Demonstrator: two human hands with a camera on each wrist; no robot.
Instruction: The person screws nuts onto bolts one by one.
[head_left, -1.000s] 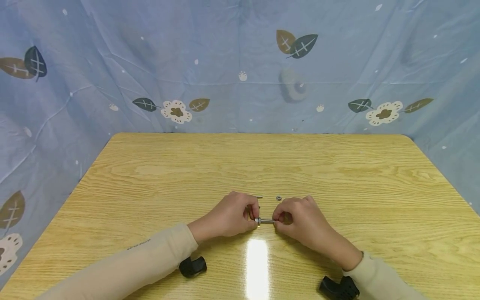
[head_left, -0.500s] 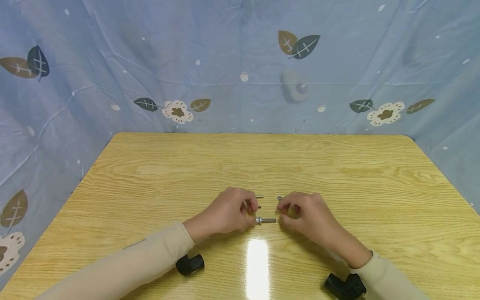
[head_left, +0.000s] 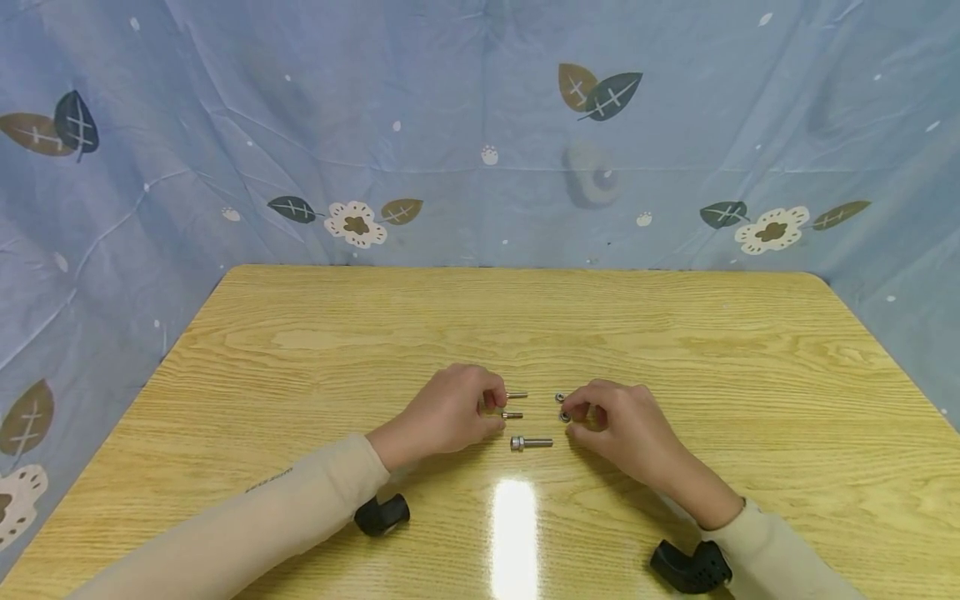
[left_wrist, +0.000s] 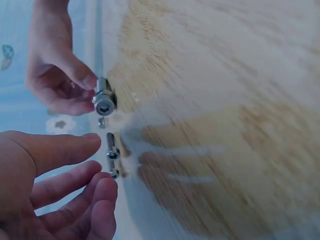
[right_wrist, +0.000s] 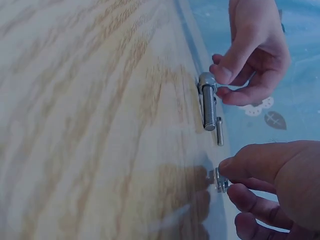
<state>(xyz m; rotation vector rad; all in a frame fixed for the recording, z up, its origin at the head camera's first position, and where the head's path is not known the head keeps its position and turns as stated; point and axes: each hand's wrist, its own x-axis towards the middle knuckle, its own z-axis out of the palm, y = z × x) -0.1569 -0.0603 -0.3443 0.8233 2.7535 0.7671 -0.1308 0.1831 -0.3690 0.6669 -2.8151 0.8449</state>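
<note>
The largest bolt (head_left: 532,443) lies on the wooden table with a nut on its shank close to the socket head. Beyond it are two smaller bolts, the middle bolt (head_left: 513,415) and the far bolt (head_left: 517,395). My left hand (head_left: 455,414) is just left of the middle bolt, thumb and fingers apart, holding nothing. To the right, my right hand (head_left: 622,423) has thumb and forefinger beside the near nut (head_left: 565,417); in the right wrist view the thumb tip appears to reach its edge. Another nut (head_left: 560,397) lies just beyond.
The wooden table (head_left: 337,325) extends around the hardware. A blue patterned cloth (head_left: 450,100) hangs behind it and at the sides. Black wrist-worn devices (head_left: 690,568) sit under both forearms.
My right hand let go of the largest bolt's shank and moved up and right to the nuts. My left hand left the bolt's head and moved away toward the smaller bolts.
</note>
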